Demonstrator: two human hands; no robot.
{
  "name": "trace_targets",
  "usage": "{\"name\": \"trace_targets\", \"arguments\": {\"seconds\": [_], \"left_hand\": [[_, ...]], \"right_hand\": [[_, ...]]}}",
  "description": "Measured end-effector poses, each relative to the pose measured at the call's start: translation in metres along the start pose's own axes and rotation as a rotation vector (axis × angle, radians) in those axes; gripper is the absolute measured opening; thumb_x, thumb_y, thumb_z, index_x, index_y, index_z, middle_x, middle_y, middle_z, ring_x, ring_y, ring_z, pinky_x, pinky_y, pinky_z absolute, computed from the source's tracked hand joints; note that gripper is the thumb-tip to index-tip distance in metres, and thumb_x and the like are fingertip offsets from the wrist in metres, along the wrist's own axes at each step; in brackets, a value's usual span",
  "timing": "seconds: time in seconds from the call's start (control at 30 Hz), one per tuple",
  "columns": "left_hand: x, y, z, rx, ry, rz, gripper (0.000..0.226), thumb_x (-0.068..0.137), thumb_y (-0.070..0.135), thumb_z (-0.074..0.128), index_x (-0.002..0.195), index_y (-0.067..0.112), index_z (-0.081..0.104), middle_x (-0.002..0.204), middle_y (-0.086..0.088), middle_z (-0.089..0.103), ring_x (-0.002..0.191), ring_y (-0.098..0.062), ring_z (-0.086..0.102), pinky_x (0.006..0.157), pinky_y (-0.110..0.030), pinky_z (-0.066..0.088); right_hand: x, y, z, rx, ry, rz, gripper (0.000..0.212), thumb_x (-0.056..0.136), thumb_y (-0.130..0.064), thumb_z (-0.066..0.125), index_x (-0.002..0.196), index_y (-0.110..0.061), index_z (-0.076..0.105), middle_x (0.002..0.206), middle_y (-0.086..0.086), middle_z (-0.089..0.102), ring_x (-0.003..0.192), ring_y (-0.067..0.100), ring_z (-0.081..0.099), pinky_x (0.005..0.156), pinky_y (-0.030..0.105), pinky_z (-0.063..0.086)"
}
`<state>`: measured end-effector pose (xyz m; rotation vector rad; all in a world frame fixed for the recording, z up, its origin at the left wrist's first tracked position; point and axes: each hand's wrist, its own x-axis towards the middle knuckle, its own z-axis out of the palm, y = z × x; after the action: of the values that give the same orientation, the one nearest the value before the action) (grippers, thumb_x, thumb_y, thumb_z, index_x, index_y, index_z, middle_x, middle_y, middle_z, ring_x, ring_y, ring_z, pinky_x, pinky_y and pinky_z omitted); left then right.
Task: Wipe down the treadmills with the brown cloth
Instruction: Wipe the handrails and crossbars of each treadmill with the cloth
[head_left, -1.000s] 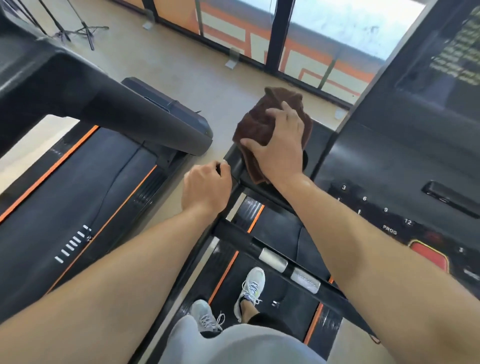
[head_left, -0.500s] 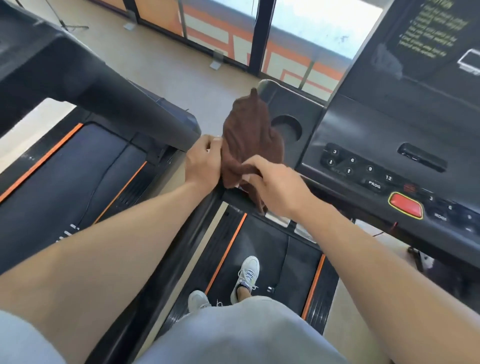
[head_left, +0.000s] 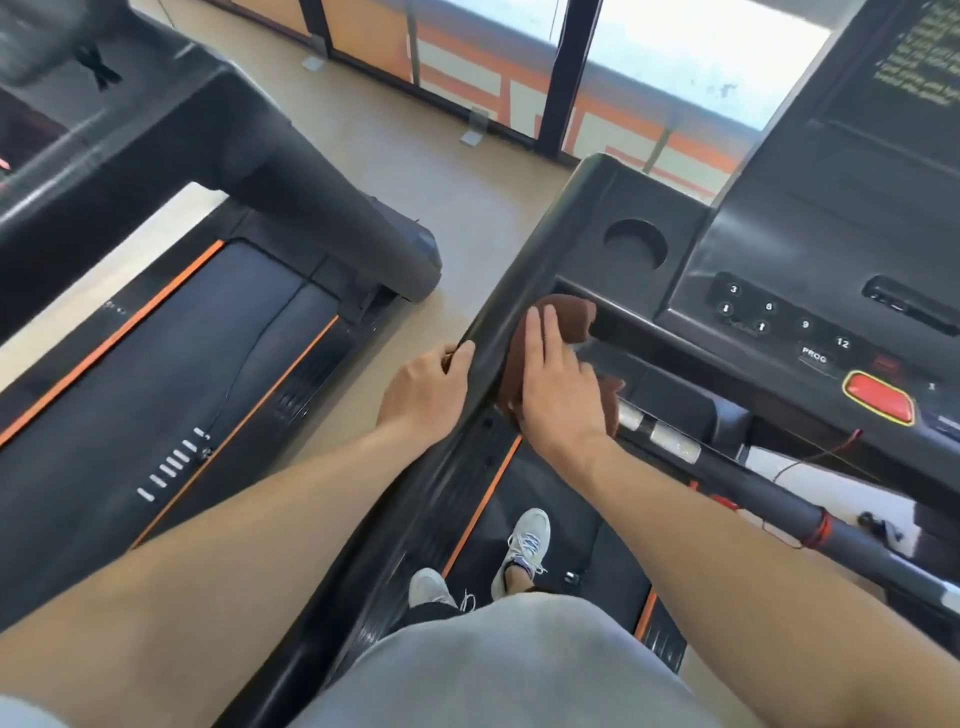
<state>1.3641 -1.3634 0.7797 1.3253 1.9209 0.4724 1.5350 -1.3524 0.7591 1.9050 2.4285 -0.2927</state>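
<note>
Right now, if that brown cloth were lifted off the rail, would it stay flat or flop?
Probably flop: the brown cloth bunches in soft folds under the right hand and drapes against the handrail. It looks light, and likely grippy rather than slippery, being fuzzy.

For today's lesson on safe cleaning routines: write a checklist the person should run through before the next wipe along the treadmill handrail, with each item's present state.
1. Brown cloth under right hand: ok.
2. Cloth touching the handrail: ok.
3. Left hand gripping the rail edge: ok.
4. Both shoes on the deck: ok.
5. Belt stopped: cannot tell.
6. Red stop button clear of the cloth: ok.
</note>
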Motion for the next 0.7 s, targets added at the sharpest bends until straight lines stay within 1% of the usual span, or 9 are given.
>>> {"name": "trace_targets", "arguments": {"seconds": [0.07,0.13,0.23,0.33,0.4,0.47,0.5,0.6,0.7], "left_hand": [[0.001,0.001,0.000,0.007,0.011,0.002,0.044,0.105,0.056,0.035,0.106,0.027,0.067,0.091,0.002,0.069,0.091,-0.025,0.061,0.085,-0.040,0.050],[0.002,0.001,0.001,0.020,0.016,0.007,0.044,0.104,0.057,0.034,0.097,0.027,0.064,0.088,0.001,0.068,0.089,-0.026,0.061,0.087,-0.043,0.052],[0.002,0.001,0.002,0.059,0.043,0.033,0.042,0.105,0.057,0.033,0.094,0.028,0.061,0.086,0.002,0.064,0.089,-0.027,0.060,0.089,-0.045,0.051],[0.001,0.000,0.002,0.081,0.056,0.044,0.041,0.105,0.056,0.033,0.095,0.027,0.060,0.087,0.002,0.063,0.090,-0.028,0.059,0.087,-0.042,0.049],[0.002,0.000,0.002,0.092,0.061,0.050,0.042,0.105,0.056,0.033,0.098,0.026,0.061,0.086,0.002,0.063,0.089,-0.027,0.058,0.084,-0.040,0.045],[0.003,-0.001,0.004,0.117,0.078,0.060,0.044,0.105,0.056,0.032,0.099,0.025,0.063,0.084,0.003,0.063,0.088,-0.027,0.058,0.081,-0.038,0.042],[0.004,-0.001,0.005,0.133,0.085,0.064,0.045,0.105,0.056,0.032,0.100,0.025,0.064,0.085,0.002,0.064,0.088,-0.028,0.059,0.081,-0.038,0.042],[0.005,-0.002,0.006,0.162,0.100,0.076,0.047,0.105,0.056,0.031,0.101,0.024,0.064,0.090,-0.001,0.069,0.088,-0.028,0.061,0.083,-0.040,0.044],[0.006,-0.001,0.006,0.165,0.094,0.076,0.047,0.105,0.057,0.030,0.102,0.024,0.064,0.091,-0.002,0.069,0.089,-0.029,0.062,0.088,-0.044,0.050]], "right_hand": [[0.004,-0.006,-0.004,-0.004,0.058,0.057,0.098,0.094,-0.026,0.067,0.162,-0.003,-0.001,0.155,0.021,0.041,0.123,0.035,0.058,0.097,0.047,0.050],[0.008,-0.004,-0.006,-0.027,0.029,0.079,0.099,0.094,-0.031,0.068,0.161,0.000,0.002,0.136,0.018,0.058,0.117,0.034,0.062,0.096,0.046,0.051],[0.011,0.009,-0.014,-0.005,-0.079,0.100,0.102,0.089,-0.037,0.073,0.161,-0.004,0.010,0.134,0.016,0.059,0.115,0.036,0.063,0.090,0.045,0.053],[0.013,0.018,-0.026,0.073,-0.197,0.110,0.092,0.084,-0.033,0.075,0.157,-0.011,0.023,0.130,0.013,0.061,0.112,0.038,0.062,0.086,0.043,0.051],[0.013,0.020,-0.028,0.099,-0.231,0.124,0.097,0.084,-0.027,0.077,0.160,-0.013,0.018,0.133,0.015,0.058,0.112,0.039,0.062,0.086,0.043,0.050],[0.009,0.020,-0.028,0.185,-0.222,0.211,0.117,0.081,-0.026,0.084,0.163,-0.013,0.002,0.148,0.017,0.044,0.120,0.041,0.059,0.090,0.047,0.052],[0.005,0.020,-0.027,0.209,-0.196,0.255,0.120,0.080,-0.032,0.087,0.163,-0.012,0.002,0.153,0.017,0.038,0.126,0.040,0.056,0.095,0.048,0.051],[-0.008,0.015,-0.013,0.061,-0.083,0.204,0.094,0.083,-0.054,0.079,0.152,-0.013,0.031,0.144,0.011,0.049,0.129,0.034,0.053,0.102,0.049,0.044],[-0.006,0.006,-0.006,0.027,-0.009,0.209,0.084,0.085,-0.063,0.070,0.147,-0.016,0.038,0.137,0.007,0.054,0.127,0.032,0.052,0.101,0.052,0.044]]}}
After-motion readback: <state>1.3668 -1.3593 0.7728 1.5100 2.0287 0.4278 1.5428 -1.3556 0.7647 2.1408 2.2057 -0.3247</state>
